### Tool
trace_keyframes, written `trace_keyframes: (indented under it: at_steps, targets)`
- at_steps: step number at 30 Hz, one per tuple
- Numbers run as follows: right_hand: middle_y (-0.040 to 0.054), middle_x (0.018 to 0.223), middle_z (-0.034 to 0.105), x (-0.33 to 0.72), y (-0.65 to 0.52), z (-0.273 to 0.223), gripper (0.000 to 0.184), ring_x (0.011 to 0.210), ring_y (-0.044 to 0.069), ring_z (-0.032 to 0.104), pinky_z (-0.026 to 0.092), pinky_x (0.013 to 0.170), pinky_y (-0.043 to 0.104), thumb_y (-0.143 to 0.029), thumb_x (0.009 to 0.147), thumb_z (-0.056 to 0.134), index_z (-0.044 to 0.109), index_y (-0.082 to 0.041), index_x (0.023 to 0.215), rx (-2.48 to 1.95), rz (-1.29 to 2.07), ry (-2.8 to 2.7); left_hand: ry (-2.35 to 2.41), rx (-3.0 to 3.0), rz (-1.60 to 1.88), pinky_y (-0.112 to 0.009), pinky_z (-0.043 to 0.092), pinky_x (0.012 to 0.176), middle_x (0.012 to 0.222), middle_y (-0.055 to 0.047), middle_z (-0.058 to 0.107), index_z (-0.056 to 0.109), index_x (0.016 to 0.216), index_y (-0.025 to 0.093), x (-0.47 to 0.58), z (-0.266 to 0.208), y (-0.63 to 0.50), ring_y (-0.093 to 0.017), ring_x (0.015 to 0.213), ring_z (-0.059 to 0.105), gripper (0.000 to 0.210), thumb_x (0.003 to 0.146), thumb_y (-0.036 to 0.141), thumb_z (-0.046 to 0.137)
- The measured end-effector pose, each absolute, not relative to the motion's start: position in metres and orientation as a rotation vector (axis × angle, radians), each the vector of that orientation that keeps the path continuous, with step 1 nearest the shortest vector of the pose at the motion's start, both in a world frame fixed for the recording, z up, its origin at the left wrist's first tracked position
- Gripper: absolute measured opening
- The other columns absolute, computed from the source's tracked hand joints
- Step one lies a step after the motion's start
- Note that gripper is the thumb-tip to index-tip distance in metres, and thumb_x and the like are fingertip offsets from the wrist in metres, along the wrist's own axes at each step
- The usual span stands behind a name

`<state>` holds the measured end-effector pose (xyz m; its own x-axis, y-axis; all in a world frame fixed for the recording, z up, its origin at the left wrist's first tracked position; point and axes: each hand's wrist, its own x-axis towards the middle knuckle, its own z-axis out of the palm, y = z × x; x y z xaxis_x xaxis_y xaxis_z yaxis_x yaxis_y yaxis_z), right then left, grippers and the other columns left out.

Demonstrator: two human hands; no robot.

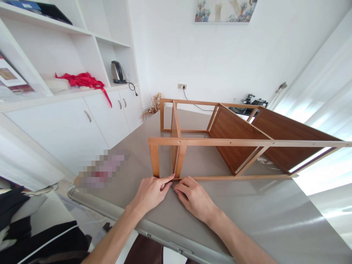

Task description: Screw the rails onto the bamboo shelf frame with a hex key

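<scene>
A brown wooden shelf unit (pixel 224 142) lies on its side on the grey table, its slatless panels standing upright between the rails. My left hand (pixel 151 192) is at its near lower rail, close to the left end. The index finger and thumb meet there, the index fingertip touching the wood at the corner joint. My right hand (pixel 194 198) is curled just to the right, knuckles against the same rail, thumb and fingertips together. Something small and dark shows between the two hands' fingertips, too small to name.
The grey table (pixel 275 216) has a metal-looking edge toward me. A blurred-out patch (pixel 103 170) covers something at its left. White cabinets (pixel 63 124) stand left, with a kettle (pixel 118 72) and red ribbon (pixel 82 80). Dark appliances (pixel 253 104) sit behind the unit; curtains hang right.
</scene>
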<state>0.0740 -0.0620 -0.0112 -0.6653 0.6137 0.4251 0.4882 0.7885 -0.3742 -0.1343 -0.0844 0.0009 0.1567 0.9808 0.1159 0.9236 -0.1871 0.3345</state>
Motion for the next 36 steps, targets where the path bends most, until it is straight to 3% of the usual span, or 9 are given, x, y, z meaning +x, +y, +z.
trace_keyframes:
  at_steps: [11,19,26,36]
  targets:
    - [0.0067,0.092,0.062,0.077,-0.061,-0.012,0.017,0.087,0.02,0.056,0.052,0.079,0.032,-0.009,0.097,0.055,0.069,-0.019,0.099,-0.824,0.253,-2.444,1.897,2.225,0.437,-0.026,0.04,0.061,0.084,-0.001,0.082,0.068,0.131,0.04,-0.133,0.001,-0.085,-0.018,0.072,0.074,0.035,0.1,0.037,0.051]
    - [0.0058,0.09,0.058,0.071,-0.062,-0.015,0.016,0.087,0.021,0.055,0.052,0.075,0.031,-0.007,0.095,0.056,0.067,-0.02,0.095,-0.857,0.206,-2.439,1.897,2.21,0.472,-0.026,0.041,0.06,0.074,0.001,0.079,0.068,0.131,0.042,-0.133,0.003,-0.086,-0.018,0.067,0.072,0.035,0.101,0.038,0.051]
    - [0.006,0.09,0.057,0.07,-0.063,-0.016,0.016,0.086,0.021,0.055,0.053,0.074,0.033,-0.008,0.097,0.054,0.065,-0.019,0.095,-0.879,0.21,-2.432,1.891,2.222,0.496,-0.025,0.043,0.062,0.077,0.0,0.079,0.068,0.131,0.042,-0.133,0.0,-0.087,-0.018,0.069,0.073,0.035,0.101,0.036,0.05]
    - [0.0063,0.094,0.06,0.063,-0.065,-0.021,0.016,0.088,0.022,0.057,0.054,0.08,0.037,-0.011,0.101,0.05,0.063,-0.02,0.101,-0.865,0.227,-2.373,1.89,2.229,0.522,-0.027,0.046,0.065,0.084,-0.001,0.081,0.067,0.132,0.043,-0.133,-0.003,-0.087,-0.021,0.076,0.075,0.036,0.1,0.036,0.051]
